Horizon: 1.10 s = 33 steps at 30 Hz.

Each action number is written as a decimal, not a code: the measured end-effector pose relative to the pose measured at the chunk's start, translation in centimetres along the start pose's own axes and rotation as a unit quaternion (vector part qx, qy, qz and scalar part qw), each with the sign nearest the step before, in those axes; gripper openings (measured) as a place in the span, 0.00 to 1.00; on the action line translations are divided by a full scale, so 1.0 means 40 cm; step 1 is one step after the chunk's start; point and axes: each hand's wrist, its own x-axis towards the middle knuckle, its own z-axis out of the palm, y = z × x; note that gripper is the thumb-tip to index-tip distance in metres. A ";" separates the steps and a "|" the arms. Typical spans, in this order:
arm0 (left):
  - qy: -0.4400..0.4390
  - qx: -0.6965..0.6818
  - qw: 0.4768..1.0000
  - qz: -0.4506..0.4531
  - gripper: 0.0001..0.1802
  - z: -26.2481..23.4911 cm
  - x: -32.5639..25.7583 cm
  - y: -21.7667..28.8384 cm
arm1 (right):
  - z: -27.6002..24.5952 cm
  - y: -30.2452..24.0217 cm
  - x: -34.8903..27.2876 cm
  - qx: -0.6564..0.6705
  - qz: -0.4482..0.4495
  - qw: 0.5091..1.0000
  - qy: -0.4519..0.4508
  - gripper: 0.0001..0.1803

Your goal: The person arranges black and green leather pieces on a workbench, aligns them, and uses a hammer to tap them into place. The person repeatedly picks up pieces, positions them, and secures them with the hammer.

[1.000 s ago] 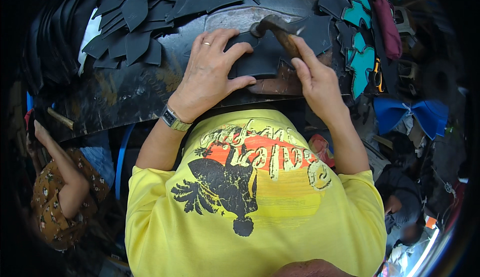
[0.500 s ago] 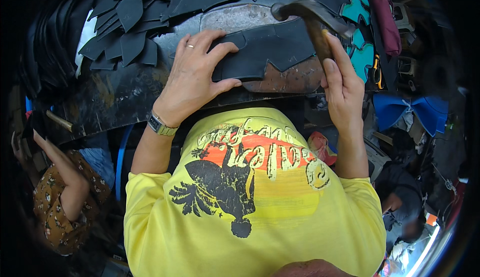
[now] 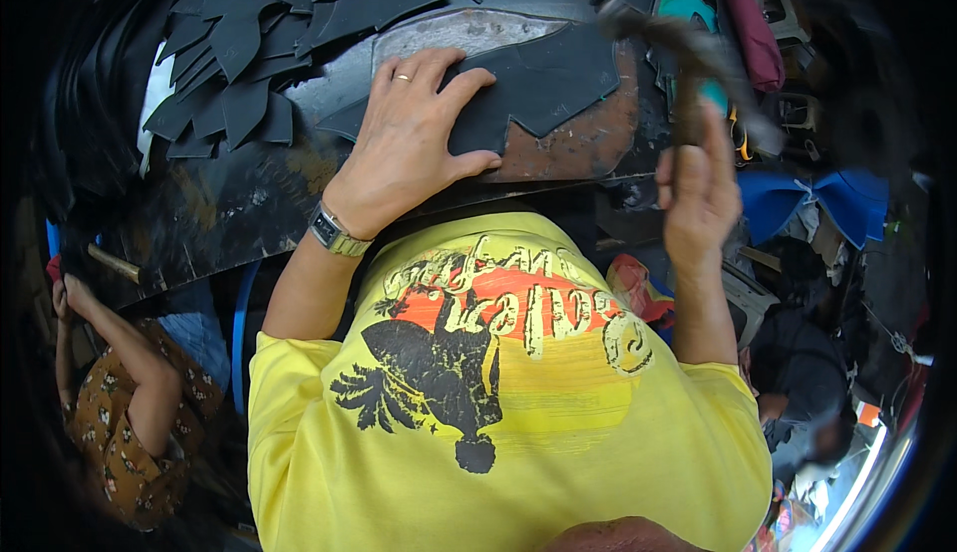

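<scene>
Two Hands, One Hammer

From my remote station I view the left hand [image 3: 419, 138] with fingers and thumb spread, laid on the black cut piece [image 3: 563, 79]. This piece rests on the worktable [image 3: 229, 208], partly over a brown plate [image 3: 573, 148]. I see the right hand [image 3: 701, 198] wrapped around the handle of the blurred hammer [image 3: 690, 69], right of the piece. Overlapping black pieces [image 3: 234, 24] lie beyond, farther left.

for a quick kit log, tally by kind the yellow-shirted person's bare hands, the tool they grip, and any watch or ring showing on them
Bare hands, left hand and right hand: 2
Metal-headed hammer with a brown handle, motion-blurred: 1
Metal-banded wristwatch with a dark face: 1
Gold-coloured finger ring: 1
Total: 5
</scene>
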 end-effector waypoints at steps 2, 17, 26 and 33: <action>0.006 -0.005 1.000 0.008 0.40 -0.002 0.000 -0.001 | 0.012 0.027 0.001 -0.082 0.043 0.994 -0.061 0.22; 0.030 -0.026 0.999 0.008 0.39 -0.030 -0.024 -0.030 | -0.034 0.136 -0.038 -0.144 -0.013 0.989 0.019 0.20; 0.157 -0.023 0.987 0.041 0.19 -0.086 -0.078 -0.044 | 0.051 0.035 0.065 -0.259 -0.240 0.932 0.077 0.34; 0.118 0.008 0.982 0.147 0.12 -0.145 -0.069 0.058 | 0.136 -0.114 0.095 -0.242 -0.451 0.858 -0.035 0.17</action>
